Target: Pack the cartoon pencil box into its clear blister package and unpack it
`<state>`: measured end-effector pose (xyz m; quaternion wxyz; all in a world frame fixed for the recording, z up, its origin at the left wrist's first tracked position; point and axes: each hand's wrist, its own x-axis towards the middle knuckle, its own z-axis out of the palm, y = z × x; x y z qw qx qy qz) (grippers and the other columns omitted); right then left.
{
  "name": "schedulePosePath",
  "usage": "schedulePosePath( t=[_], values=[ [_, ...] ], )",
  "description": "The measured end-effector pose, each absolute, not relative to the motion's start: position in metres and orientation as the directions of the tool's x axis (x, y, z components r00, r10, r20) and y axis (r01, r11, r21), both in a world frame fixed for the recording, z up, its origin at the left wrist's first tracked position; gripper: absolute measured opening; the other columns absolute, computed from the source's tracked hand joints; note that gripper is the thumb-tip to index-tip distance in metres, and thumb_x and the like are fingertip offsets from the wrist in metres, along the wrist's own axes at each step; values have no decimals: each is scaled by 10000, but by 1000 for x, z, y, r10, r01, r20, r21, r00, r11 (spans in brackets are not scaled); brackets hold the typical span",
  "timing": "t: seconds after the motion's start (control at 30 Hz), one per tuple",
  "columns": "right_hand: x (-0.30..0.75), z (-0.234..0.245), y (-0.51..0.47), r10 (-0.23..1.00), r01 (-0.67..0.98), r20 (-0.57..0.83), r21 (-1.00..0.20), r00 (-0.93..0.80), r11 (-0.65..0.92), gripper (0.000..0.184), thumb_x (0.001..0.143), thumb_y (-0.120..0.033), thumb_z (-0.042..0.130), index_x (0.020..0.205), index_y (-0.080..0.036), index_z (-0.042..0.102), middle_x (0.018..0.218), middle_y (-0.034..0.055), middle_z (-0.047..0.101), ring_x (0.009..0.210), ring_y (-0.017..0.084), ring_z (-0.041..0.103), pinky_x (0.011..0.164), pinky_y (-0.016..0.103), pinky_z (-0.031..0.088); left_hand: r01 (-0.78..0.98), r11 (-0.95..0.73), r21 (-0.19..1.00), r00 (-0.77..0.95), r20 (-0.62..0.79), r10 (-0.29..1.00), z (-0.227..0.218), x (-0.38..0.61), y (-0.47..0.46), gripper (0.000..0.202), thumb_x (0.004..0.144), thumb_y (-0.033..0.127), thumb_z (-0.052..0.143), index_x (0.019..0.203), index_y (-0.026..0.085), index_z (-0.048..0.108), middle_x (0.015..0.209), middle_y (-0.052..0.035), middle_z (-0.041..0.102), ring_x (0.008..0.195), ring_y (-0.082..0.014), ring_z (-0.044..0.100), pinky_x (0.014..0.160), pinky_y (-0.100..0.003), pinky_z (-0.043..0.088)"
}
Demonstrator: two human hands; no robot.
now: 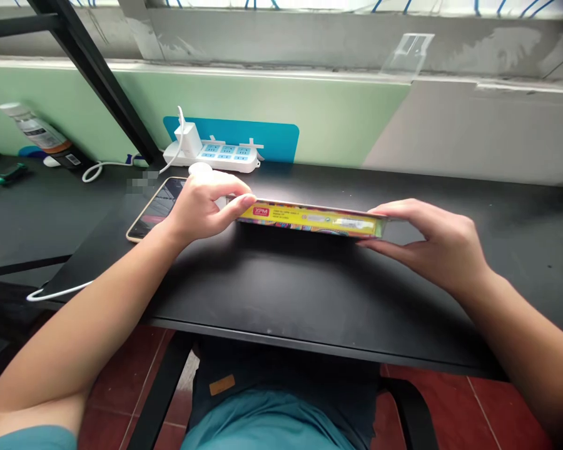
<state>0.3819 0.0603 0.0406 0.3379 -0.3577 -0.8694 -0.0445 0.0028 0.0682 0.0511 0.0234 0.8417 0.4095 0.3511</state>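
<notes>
A flat, thin box point(309, 217) with a yellow printed edge and a red label reading XPM is held just above the black desk, its narrow side facing me. My left hand point(209, 203) grips its left end, thumb along the near edge. At the right end, my right hand point(443, 240) pinches the box between the thumb below and the fingers above. The box's broad faces are hidden from this angle. Close behind my left wrist lies a smartphone point(162, 206), partly covered by that hand.
A white power strip point(225, 157) with a plugged-in charger point(187, 139) rests against the wall. White cable crosses the desk point(281, 281) edge at left. A white-capped bottle point(47, 134) leans on the far left, near a black metal frame point(103, 81). Chair armrests flank my lap.
</notes>
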Motion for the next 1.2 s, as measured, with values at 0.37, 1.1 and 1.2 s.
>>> schedulePosePath(
  t=[0.37, 1.1, 1.2],
  values=[
    [387, 38, 58, 542, 586, 487, -72, -685, 807, 284, 910, -279, 710, 1187, -298, 651, 1138, 46, 781, 1008, 281, 756, 846, 418, 629, 619, -667, 416, 565, 354, 745, 63, 2, 69, 289, 960, 423, 581, 1065, 209, 747, 1100, -85, 764, 1030, -253, 687, 907, -385, 545],
    [374, 21, 72, 633, 637, 341, -116, -695, 762, 641, 879, -492, 715, 1449, -290, 504, 1385, 156, 611, 1229, 376, 579, 1013, 580, 454, 806, -535, 252, 535, 77, 841, 42, 32, 66, 763, 954, 718, 433, 1531, 218, 421, 1657, -164, 324, 1540, -368, 256, 1223, -664, 169],
    [371, 19, 68, 601, 619, 330, -59, -728, 783, 694, 925, -471, 668, 1538, -293, 397, 1437, 157, 595, 1280, 368, 575, 1065, 585, 418, 800, -521, 298, 521, 84, 849, 42, 32, 66, 795, 935, 726, 474, 1544, 221, 396, 1658, -161, 322, 1548, -371, 229, 1230, -662, 156]
  ],
)
